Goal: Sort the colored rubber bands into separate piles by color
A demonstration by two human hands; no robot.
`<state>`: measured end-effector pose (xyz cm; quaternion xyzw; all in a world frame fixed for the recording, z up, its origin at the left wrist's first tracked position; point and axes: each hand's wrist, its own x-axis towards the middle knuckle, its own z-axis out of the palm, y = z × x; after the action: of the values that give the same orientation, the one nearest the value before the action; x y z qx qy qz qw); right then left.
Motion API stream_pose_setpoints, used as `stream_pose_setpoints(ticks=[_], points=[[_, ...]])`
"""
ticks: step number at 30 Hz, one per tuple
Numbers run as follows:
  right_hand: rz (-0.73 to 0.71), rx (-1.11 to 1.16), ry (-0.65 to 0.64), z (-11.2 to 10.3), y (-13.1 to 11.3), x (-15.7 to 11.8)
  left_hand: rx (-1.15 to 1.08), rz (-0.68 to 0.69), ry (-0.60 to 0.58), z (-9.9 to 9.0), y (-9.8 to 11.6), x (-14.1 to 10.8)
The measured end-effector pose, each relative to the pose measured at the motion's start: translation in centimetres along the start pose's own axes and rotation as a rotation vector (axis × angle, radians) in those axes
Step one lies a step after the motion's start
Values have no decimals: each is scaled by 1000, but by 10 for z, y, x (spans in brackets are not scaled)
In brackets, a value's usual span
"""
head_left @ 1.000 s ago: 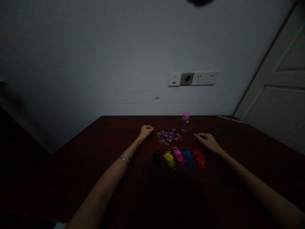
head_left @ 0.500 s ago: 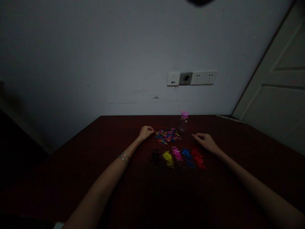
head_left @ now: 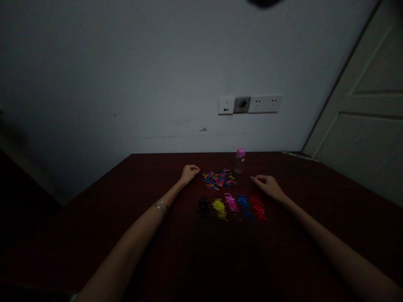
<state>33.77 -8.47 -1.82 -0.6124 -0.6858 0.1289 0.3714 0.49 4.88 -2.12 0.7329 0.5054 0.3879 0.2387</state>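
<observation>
Nearest to the person, on the dark reddish-brown wooden table [head_left: 163,251], there is a row of small piles of thin stringy pieces: a black pile [head_left: 204,206], a yellow pile [head_left: 219,209], a pink pile [head_left: 232,202], a blue pile [head_left: 244,205] and a red pile [head_left: 258,207], from left to right. The row lies well in from the table's left and right edges.

Beyond the row, the multicoloured loose pile [head_left: 218,179] lies between the two hands. The left hand [head_left: 189,173], with silver bangles [head_left: 161,206] on its forearm, is just beside this pile; its fingers are curled, the thumb near the forefinger. The right hand [head_left: 267,185] is on the other side, fingers bent in, thumb and forefinger close together. I cannot tell if either hand has something in it.

Farther, toward the back edge, the clear bottle with pink lid [head_left: 239,162] stands upright.
</observation>
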Motion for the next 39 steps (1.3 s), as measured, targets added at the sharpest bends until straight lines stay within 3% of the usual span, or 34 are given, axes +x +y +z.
stream_pose_setpoints(ticks=[5,9,13,18,22,30,39], points=[[-9,-9,9,1,0,1,27,59,-91,-23,15,4],[-15,-32,1,2,3,3,97,150,-339,-53,43,-8],[-14,-43,-14,2,3,3,108,196,-582,-74,72,-38],[-27,-47,-13,0,0,1,138,210,-775,-77,84,-78],[-27,-54,-12,-1,-2,1,169,257,-863,-73,84,-93],[-43,-75,-28,1,3,2,119,224,-861,-73,82,-88],[-39,-104,-50,1,0,1,291,166,-439,-85,17,-18]])
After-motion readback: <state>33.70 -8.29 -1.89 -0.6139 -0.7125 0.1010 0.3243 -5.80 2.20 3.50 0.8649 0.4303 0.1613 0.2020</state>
